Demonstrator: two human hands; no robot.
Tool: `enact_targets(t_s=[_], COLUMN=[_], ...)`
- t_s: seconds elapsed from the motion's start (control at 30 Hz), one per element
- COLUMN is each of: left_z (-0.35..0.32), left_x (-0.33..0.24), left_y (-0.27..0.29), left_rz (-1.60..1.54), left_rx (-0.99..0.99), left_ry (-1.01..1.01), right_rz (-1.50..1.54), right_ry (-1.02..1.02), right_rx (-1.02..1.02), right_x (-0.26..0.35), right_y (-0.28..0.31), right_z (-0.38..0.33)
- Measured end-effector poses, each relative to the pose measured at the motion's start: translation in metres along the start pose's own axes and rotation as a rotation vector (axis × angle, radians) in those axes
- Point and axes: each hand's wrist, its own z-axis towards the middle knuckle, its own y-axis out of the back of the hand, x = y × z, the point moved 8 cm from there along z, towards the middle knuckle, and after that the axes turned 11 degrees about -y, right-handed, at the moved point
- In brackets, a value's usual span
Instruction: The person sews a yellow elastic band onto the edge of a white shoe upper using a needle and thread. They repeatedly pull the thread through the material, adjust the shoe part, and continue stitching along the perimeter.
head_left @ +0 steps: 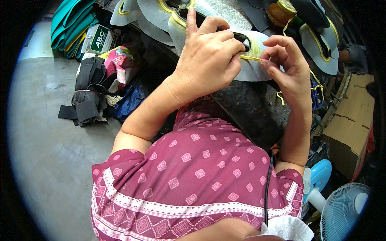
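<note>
A pale grey shoe upper [253, 74] lies across the dark work surface in front of me, its dark-lined opening edged in yellow. My left hand [211, 56] rests over it, fingers bent onto the edge of the opening and the index finger stretched away from me. At the right end of the opening my right hand [285, 60] pinches a thin yellow strip [251, 58] between thumb and forefinger; its other fingers are curled loosely. The strip runs taut from the upper's edge to that pinch. My left hand hides part of the opening.
More pale uppers [150, 16] overlap at the far left, and others [321, 52] lie at the far right near a round pot [280, 13]. Loose yellow strips [317, 86] hang at the right. Dark strip bundles [86, 100], cardboard [348, 124] and a fan [345, 213] stand around.
</note>
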Motion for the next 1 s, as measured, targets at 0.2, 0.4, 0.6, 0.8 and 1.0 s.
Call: enact_targets(t_s=[0.2, 0.4, 0.6, 0.8, 1.0], left_z=[-0.006, -0.01, -0.011, -0.012, -0.017], left_x=[0.006, 0.009, 0.009, 0.007, 0.01], left_y=[-0.001, -0.006, -0.009, -0.013, -0.008], left_rz=[-0.114, -0.18, -0.206, -0.207, -0.242], left_rx=[0.02, 0.045, 0.021, 0.027, 0.093], left_ry=[0.038, 0.04, 0.031, 0.104, 0.087], right_rz=[-0.04, 0.093, 0.001, -0.112, -0.086], right_ry=[0.003, 0.022, 0.072, 0.078, 0.02], right_rx=[0.024, 0.139, 0.105, 0.089, 0.17], right_x=[0.007, 0.005, 0.003, -0.002, 0.002], right_y=[0.002, -0.006, -0.009, -0.019, -0.016], right_z=[0.006, 0.007, 0.011, 0.012, 0.012])
